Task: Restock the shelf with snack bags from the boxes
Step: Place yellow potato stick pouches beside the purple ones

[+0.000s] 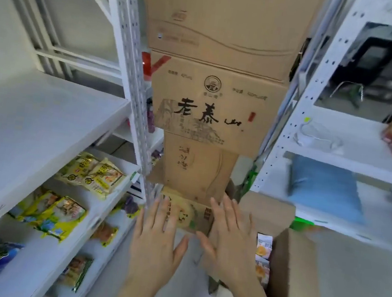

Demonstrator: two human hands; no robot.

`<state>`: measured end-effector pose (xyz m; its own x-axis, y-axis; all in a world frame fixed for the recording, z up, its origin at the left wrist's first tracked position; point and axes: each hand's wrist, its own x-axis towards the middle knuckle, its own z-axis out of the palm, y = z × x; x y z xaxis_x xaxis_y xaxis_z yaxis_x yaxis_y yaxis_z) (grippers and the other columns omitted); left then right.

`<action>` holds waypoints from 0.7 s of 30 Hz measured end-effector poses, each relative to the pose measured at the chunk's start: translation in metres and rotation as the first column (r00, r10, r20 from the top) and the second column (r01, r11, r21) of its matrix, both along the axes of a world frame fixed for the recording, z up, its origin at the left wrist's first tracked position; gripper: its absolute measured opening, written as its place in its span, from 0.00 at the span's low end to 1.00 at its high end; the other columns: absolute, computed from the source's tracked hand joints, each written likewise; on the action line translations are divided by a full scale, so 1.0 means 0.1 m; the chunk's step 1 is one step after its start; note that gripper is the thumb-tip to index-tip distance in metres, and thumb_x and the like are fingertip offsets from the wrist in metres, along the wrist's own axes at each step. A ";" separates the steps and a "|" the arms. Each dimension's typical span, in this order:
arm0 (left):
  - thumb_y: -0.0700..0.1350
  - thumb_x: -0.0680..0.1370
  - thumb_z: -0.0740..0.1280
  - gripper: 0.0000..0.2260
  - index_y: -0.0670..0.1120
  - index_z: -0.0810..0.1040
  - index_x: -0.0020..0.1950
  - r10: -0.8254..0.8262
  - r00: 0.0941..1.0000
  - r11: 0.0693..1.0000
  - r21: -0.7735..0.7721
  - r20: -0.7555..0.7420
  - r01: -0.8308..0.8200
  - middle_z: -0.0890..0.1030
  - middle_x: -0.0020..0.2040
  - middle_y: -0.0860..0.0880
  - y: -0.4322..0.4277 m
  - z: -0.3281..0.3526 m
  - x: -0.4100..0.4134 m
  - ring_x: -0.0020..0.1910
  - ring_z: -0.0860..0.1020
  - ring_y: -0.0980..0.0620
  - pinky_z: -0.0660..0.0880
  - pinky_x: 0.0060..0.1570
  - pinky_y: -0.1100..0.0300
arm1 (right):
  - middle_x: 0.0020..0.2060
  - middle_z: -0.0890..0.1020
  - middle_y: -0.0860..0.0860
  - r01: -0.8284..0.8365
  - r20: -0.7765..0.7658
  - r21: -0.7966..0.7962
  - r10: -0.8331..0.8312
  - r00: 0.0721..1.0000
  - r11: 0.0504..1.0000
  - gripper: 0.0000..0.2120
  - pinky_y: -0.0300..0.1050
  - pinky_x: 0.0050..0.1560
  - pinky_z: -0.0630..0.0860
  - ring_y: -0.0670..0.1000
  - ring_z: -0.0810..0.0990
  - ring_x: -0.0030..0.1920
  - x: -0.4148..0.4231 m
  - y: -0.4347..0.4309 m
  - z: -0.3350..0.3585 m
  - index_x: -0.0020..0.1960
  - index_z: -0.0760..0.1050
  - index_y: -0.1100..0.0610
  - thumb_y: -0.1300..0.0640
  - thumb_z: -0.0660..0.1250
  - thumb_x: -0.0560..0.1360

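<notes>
- Reaching low in the head view — left hand (157,233) and right hand (230,237) were both spread flat, fingers straight, gripping nothing; hovered at the small printed carton (199,217) under the stack of boxes (215,111), contact impossible to tell.
- Judged as the fetching step: no bag in hand yet.
- Next called for a dip into the open box (291,268) just beside the right hand, where snack bags (262,251) stood on edge, then a carry left to the shelf (44,116).
- Looked matte, stiff and brown for the corrugated cartons — glossy, crinkly and pillow-shaped for the yellow bags (91,174) lying on the white metal shelf.
</notes>
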<state>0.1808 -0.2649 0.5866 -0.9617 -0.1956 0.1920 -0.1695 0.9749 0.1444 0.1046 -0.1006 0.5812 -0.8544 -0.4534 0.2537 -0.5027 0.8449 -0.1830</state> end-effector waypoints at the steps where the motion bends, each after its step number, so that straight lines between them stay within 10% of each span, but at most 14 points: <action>1: 0.61 0.76 0.55 0.30 0.42 0.72 0.70 -0.049 0.999 0.999 0.007 -0.005 0.049 0.73 0.69 0.41 0.11 -0.06 0.03 0.69 0.71 0.40 0.61 0.67 0.42 | 0.73 0.69 0.54 0.043 0.012 0.022 -0.043 0.999 0.999 0.32 0.62 0.68 0.58 0.55 0.69 0.70 0.09 0.15 -0.06 0.76 0.58 0.49 0.34 0.51 0.77; 21: 0.58 0.71 0.71 0.31 0.46 0.71 0.71 -0.427 0.890 0.904 0.058 0.162 0.423 0.74 0.69 0.41 1.81 -0.93 0.14 0.69 0.71 0.41 0.70 0.65 0.44 | 0.70 0.73 0.56 0.434 0.284 0.208 -0.479 0.831 0.876 0.34 0.62 0.68 0.60 0.58 0.71 0.68 1.10 2.02 -0.90 0.73 0.69 0.54 0.34 0.54 0.75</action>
<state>0.1946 -0.0842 0.4940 -0.9713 0.2369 0.0224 0.2372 0.9562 0.1718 0.2142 0.1012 0.4914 -0.9951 -0.0006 -0.0993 0.0133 0.9903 -0.1386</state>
